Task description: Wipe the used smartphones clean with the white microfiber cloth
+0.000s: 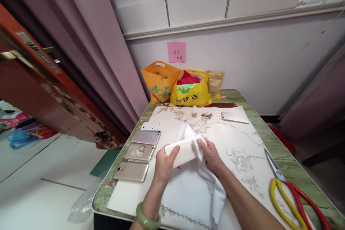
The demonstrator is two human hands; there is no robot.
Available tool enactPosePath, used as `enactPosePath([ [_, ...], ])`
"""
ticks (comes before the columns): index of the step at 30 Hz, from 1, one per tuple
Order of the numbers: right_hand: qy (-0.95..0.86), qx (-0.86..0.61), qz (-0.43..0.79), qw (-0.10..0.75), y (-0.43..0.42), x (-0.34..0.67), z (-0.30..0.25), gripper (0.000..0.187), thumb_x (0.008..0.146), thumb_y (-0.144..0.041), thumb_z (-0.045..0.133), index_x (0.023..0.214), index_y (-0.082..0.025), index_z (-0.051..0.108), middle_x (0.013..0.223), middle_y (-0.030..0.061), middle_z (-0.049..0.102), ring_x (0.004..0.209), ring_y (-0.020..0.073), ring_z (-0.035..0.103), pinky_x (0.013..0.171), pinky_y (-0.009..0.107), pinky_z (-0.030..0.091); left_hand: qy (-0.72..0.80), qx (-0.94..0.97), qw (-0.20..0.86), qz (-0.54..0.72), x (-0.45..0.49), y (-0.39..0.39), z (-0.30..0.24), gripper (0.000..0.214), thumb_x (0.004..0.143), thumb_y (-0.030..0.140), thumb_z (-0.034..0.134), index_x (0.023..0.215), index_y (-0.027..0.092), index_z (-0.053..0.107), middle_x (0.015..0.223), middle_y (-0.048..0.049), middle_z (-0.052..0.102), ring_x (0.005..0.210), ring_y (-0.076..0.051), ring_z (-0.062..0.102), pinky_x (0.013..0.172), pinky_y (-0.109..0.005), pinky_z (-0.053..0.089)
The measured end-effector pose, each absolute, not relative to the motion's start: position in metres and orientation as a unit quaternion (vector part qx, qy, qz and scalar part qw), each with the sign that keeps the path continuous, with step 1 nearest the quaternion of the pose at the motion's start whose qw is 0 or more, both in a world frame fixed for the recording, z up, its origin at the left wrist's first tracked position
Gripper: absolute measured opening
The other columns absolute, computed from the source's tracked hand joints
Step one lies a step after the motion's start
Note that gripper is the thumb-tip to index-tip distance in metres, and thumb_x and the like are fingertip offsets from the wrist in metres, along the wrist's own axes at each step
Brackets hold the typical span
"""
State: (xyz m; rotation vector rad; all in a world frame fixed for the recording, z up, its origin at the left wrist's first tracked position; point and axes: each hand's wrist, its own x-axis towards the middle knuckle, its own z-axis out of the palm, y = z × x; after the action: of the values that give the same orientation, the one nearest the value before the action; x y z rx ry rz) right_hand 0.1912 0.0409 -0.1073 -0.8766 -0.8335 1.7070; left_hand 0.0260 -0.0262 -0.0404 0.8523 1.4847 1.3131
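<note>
Hands at the near middle of a green marbled table [272,134], over a pale flower-printed sheet [242,140] that covers most of its top. The left hand [164,163], a green bangle [147,217] on its wrist, is closed round the left end of a white phone [182,151]: thumb over the near edge, fingers hidden behind, palm turned to the right. The phone is held clear of the table, long axis running left to right and tilted up at the right. The right hand [211,156] is curled with a bunched fold of a white cloth [188,190] pinched in it and pressed on the phone's right end; the rest of the cloth hangs down and spreads on the sheet toward the near edge. Both forearms enter from the near edge and converge on the phone.

The step in hand reads as wiping the phone's casing with the cloth. A stroke along its length would call for a firm left-hand hold while the cloth slides leftward, since the smooth casing may slip.

Four more phones [139,151] lie in a row along the left edge, and a gold phone [235,117] lies at the far right of the sheet. A small dropper bottle [194,112] stands at the far middle. Scissors [279,178] with yellow and red handles lie at the near right. An orange bag [159,81] and a yellow bag [191,93] stand against the far wall
</note>
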Motion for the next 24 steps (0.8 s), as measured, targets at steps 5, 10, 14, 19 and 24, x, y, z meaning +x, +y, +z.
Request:
enactPosePath([
  [5, -0.358, -0.358, 0.713, 0.486, 0.04, 0.193, -0.105, 0.043, 0.068, -0.049, 0.078, 0.096, -0.018, 0.07, 0.076, 0.0016, 0.071, 0.064, 0.0187, 0.06, 0.059, 0.027, 0.047, 0.607, 0.262, 0.469, 0.586, 0.025, -0.023, -0.051, 0.046, 0.067, 0.045, 0.081, 0.094, 0.012, 0.065, 0.075, -0.007, 0.07, 0.062, -0.023, 0.068, 0.036, -0.029, 0.053],
  [10, -0.31, -0.368, 0.715, 0.508, 0.044, 0.193, -0.111, 0.043, 0.067, -0.038, 0.077, 0.105, -0.02, 0.067, 0.078, 0.0007, 0.072, 0.063, 0.0187, 0.062, 0.058, 0.027, 0.048, 0.585, 0.189, 0.48, 0.626, 0.027, -0.019, -0.053, 0.045, 0.067, 0.04, 0.081, 0.098, 0.012, 0.065, 0.089, -0.0117, 0.073, 0.071, -0.024, 0.07, 0.039, -0.026, 0.053],
  [14, -0.255, -0.39, 0.696, 0.547, 0.048, 0.195, -0.112, 0.038, 0.069, -0.044, 0.076, 0.096, -0.019, 0.067, 0.076, 0.0019, 0.073, 0.066, 0.0217, 0.066, 0.06, 0.031, 0.051, 0.558, 0.167, 0.465, 0.666, 0.036, -0.019, -0.056, 0.043, 0.074, 0.044, 0.076, 0.103, 0.013, 0.064, 0.104, -0.013, 0.072, 0.083, -0.024, 0.07, 0.052, -0.03, 0.058],
  [19, -0.302, -0.375, 0.707, 0.518, 0.045, 0.191, -0.108, 0.045, 0.077, -0.062, 0.067, 0.09, -0.019, 0.07, 0.08, 0.006, 0.074, 0.075, 0.0253, 0.068, 0.063, 0.033, 0.053, 0.475, 0.151, 0.535, 0.682, 0.06, -0.024, -0.073, 0.045, 0.075, 0.033, 0.077, 0.115, 0.02, 0.061, 0.114, -0.0084, 0.071, 0.1, -0.022, 0.069, 0.08, -0.031, 0.058],
  [24, -0.362, -0.341, 0.714, 0.493, 0.039, 0.19, -0.108, 0.046, 0.071, -0.053, 0.078, 0.101, -0.02, 0.068, 0.081, 0.0024, 0.073, 0.069, 0.0197, 0.065, 0.063, 0.03, 0.051, 0.443, 0.203, 0.618, 0.617, 0.075, -0.03, -0.083, 0.055, 0.066, 0.021, 0.079, 0.119, 0.019, 0.063, 0.118, -0.0103, 0.071, 0.105, -0.025, 0.067, 0.086, -0.031, 0.054],
])
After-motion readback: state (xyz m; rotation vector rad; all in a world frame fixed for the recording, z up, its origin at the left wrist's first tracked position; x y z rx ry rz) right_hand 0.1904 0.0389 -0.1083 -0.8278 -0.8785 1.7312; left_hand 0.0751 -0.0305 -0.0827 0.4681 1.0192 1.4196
